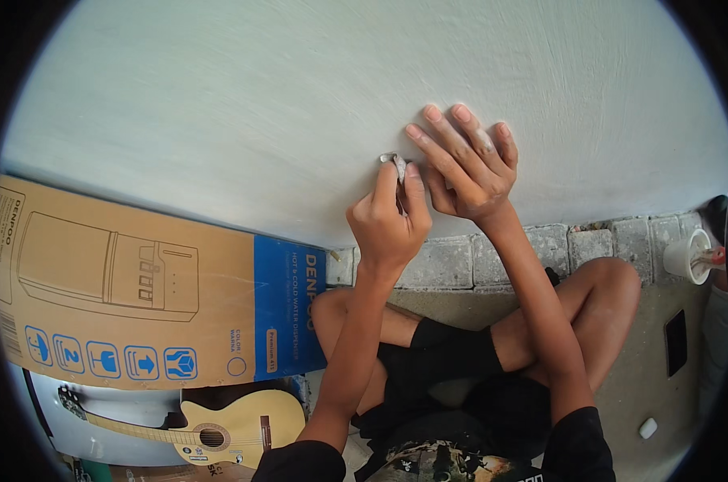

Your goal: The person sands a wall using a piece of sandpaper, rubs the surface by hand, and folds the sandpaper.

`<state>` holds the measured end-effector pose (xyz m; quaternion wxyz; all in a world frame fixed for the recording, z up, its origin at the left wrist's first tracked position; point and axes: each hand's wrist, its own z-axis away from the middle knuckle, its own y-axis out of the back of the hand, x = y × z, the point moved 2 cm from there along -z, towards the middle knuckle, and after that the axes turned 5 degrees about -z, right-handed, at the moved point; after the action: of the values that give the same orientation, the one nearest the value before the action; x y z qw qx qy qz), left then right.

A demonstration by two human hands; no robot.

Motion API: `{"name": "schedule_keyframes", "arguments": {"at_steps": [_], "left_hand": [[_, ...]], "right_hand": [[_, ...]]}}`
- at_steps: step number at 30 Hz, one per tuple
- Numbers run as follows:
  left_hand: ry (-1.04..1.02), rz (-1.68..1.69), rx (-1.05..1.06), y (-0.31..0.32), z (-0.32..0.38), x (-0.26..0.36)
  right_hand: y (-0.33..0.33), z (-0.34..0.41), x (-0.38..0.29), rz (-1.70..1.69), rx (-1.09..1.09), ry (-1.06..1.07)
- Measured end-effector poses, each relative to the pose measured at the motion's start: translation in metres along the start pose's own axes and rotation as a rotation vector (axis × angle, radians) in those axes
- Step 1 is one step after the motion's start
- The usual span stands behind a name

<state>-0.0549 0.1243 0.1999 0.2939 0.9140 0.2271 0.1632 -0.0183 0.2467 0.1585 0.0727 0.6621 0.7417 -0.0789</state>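
Note:
My left hand (391, 223) pinches a small, folded grey piece (400, 165) between thumb and index finger, close against a pale painted wall (249, 114). The piece looks like worn sandpaper, though its exact material is hard to tell. Just right of it, my right hand (469, 162) rests on the wall with its fingers spread and nothing seen in it. Whitish dust or paint marks one of its fingers. Faint brush streaks run across the wall's surface.
A large cardboard box (129, 265) leans at the left, above an acoustic guitar (243, 425). Grey paving blocks (436, 265) line the wall's foot. At the right are a white cup (680, 259) holding a red-handled tool (715, 255), a phone (676, 343) and a small white case (648, 428).

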Motion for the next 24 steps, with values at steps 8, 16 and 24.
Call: {"name": "schedule_keyframes", "arguments": {"at_steps": [8, 16, 24], "left_hand": [[0.016, 0.005, -0.067, -0.004, 0.004, 0.003], [-0.019, -0.023, -0.059, 0.000, -0.001, 0.005], [0.063, -0.046, -0.051, 0.003, 0.001, 0.002]], "right_hand": [[0.001, -0.001, -0.001, -0.007, -0.022, -0.009], [0.002, 0.000, 0.000, -0.008, -0.033, 0.001], [0.001, 0.000, 0.001, -0.018, -0.009, -0.011]]}}
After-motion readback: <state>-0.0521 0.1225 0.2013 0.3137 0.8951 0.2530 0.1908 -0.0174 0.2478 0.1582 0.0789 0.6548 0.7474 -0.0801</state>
